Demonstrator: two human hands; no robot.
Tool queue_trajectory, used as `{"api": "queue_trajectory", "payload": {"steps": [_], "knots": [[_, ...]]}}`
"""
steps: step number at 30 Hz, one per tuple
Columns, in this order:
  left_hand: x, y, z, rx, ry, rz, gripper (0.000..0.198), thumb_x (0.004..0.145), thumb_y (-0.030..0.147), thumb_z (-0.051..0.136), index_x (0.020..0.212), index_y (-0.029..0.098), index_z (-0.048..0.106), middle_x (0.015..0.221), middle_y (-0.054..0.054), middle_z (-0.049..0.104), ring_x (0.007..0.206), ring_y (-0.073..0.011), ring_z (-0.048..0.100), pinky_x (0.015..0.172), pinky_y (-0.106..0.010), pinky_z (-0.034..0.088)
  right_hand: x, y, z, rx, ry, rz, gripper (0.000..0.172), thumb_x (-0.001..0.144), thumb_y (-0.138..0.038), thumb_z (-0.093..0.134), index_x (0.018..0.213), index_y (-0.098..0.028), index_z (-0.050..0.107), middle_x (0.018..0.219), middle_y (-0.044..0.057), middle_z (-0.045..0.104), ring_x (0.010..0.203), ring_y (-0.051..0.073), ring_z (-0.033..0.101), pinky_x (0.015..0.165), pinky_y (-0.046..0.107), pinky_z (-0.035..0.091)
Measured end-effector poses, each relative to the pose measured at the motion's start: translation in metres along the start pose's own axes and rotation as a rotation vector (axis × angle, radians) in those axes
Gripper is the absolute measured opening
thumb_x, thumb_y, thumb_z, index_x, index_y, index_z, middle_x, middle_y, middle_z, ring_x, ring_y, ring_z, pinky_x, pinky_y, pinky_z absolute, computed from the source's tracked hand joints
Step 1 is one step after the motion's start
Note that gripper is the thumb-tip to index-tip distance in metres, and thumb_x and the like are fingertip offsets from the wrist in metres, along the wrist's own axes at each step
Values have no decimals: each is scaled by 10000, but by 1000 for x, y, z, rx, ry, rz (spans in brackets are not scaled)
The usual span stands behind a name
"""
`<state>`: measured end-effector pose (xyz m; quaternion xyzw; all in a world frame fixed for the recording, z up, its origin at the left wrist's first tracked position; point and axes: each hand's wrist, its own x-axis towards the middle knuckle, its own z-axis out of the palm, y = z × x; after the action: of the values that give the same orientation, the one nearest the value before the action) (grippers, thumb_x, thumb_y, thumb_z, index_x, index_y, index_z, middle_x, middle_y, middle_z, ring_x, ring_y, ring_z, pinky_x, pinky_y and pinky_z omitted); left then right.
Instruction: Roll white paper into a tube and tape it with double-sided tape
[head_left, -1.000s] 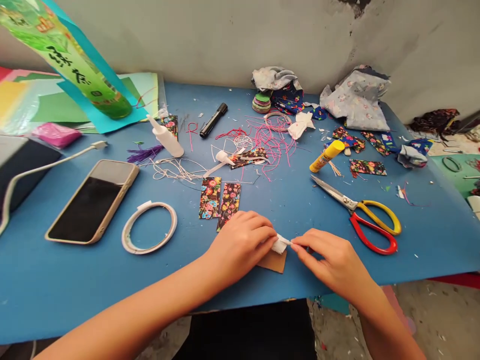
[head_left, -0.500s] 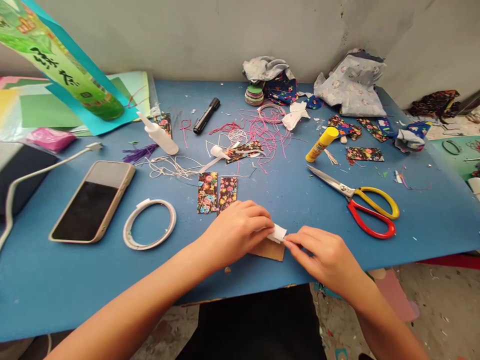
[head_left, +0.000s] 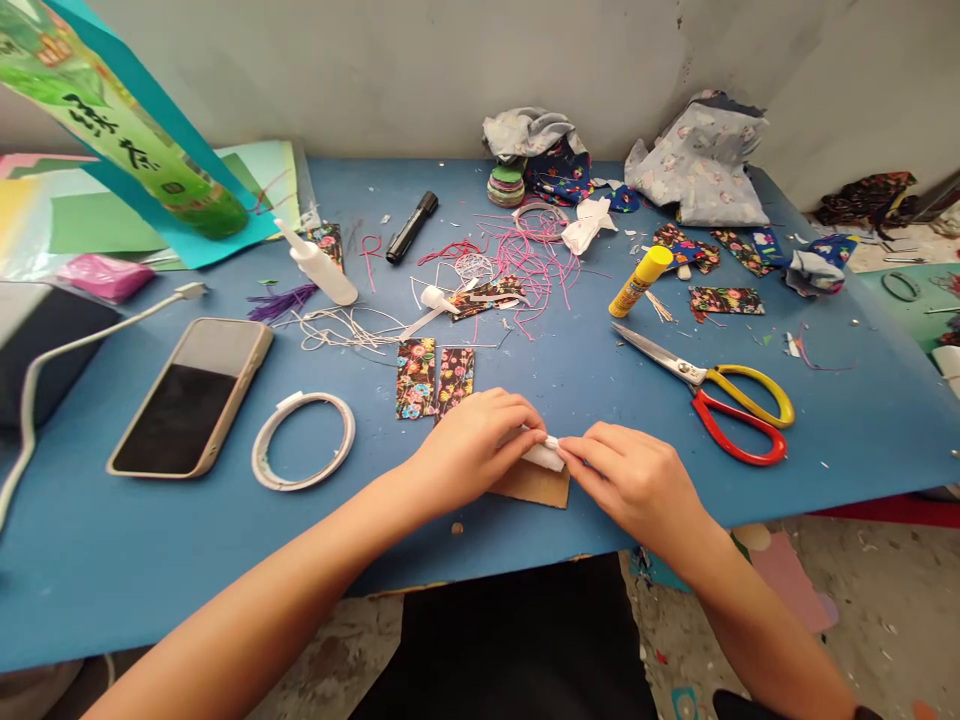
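Note:
A small folded white piece (head_left: 545,456), tissue or cloth by its look, lies over a brown cardboard piece (head_left: 534,487) near the table's front edge. My left hand (head_left: 491,440) pinches the white piece from the left, its fingers covering part of it. From the right, the thumb and fingertips of my right hand (head_left: 626,465) close on the white piece's upper right end. Just beyond my left hand lie two dark flower-patterned rectangles (head_left: 415,380), the right one partly hidden by that hand.
Scissors (head_left: 701,380) with red and yellow handles and a yellow glue stick (head_left: 640,282) lie to the right. Leftward are a tape roll (head_left: 262,455), a phone (head_left: 187,400) and a white glue bottle (head_left: 324,270). Tangled threads (head_left: 525,262) and fabric scraps (head_left: 701,165) spread behind.
My right fingertips have shifted slightly left and up along the white piece, closer to my left hand. The white piece now sits more folded over the cardboard. The view has moved slightly.

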<state>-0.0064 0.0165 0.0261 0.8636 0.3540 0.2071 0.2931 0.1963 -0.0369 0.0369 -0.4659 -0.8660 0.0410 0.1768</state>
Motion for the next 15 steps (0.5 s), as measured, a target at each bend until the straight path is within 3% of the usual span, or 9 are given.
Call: {"api": "queue_trajectory", "payload": {"steps": [9, 15], "knots": [[-4, 3, -7, -152, 44, 49, 158, 898, 199, 556, 851, 162, 702, 885, -44, 708, 841, -169, 616, 791, -309, 483, 3, 0, 6, -24, 47, -1, 230, 944, -209, 484, 790, -164, 649, 685, 27, 636, 630, 132, 568, 650, 259, 404], [-2, 5, -6, -362, 30, -197, 90, 795, 166, 668, 740, 186, 735, 861, -13, 711, 808, -139, 656, 767, -256, 497, 6, -3, 4, 75, 1, 63, 176, 927, -201, 503, 789, -173, 609, 734, 22, 642, 671, 135, 569, 666, 257, 403]]}}
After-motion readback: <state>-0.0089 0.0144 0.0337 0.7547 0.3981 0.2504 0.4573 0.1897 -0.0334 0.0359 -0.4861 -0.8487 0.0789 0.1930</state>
